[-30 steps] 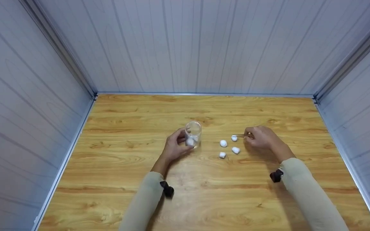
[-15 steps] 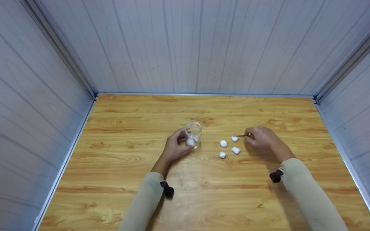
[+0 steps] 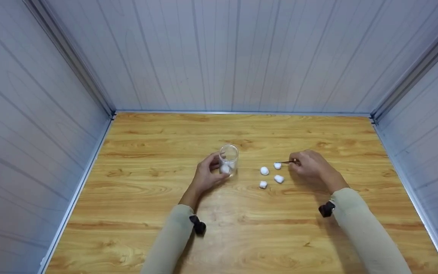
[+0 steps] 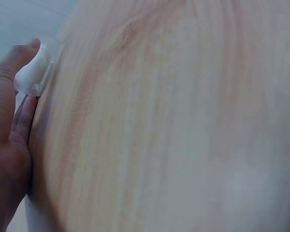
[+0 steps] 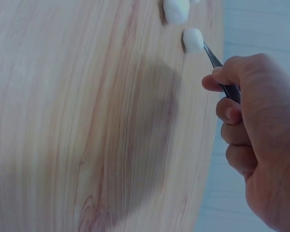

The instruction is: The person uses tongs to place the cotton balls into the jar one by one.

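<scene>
My left hand point(image 3: 208, 173) curls round a clear glass point(image 3: 229, 154) that stands upright on the table. White cotton balls point(image 3: 225, 168) lie at the bottom of it; how many is hard to tell. To the right, my right hand point(image 3: 310, 163) pinches dark metal tweezers point(image 5: 213, 59) between thumb and fingers. Their tips meet the far-right cotton ball point(image 3: 277, 166), and whether they grip it cannot be made out. Nearby lie a round cotton ball point(image 3: 264, 171), a longer cotton ball point(image 3: 279, 179) and a small cotton ball point(image 3: 263, 184).
The wood-grain table point(image 3: 219, 236) is bounded by a pale panel wall point(image 3: 219, 57) at the back and by walls on the left and right. Small dark devices sit at both wrists, over light sleeves.
The tweezers' two prongs have drawn together at the far-right cotton ball, and their tips have dipped slightly. My left hand and the glass have stayed in place.
</scene>
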`<move>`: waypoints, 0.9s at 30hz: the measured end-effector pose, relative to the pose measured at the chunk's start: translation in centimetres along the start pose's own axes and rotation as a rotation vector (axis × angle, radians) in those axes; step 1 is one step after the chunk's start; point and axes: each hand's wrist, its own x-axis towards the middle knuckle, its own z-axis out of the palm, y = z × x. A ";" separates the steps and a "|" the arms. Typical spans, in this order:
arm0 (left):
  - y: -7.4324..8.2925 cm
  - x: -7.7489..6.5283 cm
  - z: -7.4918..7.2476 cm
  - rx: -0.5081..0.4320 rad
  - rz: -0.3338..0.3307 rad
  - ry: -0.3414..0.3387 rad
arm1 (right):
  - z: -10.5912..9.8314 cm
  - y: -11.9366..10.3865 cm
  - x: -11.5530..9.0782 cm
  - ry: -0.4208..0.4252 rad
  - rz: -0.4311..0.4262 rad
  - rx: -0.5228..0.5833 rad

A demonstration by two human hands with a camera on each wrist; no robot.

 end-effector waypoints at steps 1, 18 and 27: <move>0.0 0.0 0.0 0.000 -0.004 -0.003 | 0.0 0.0 0.0 -0.001 0.001 0.004; 0.1 0.1 0.1 -0.010 -0.021 -0.008 | -1.1 -0.2 0.2 0.016 0.009 0.032; -0.2 0.3 0.0 -0.013 0.002 -0.006 | -2.0 -0.3 0.5 0.047 0.010 0.021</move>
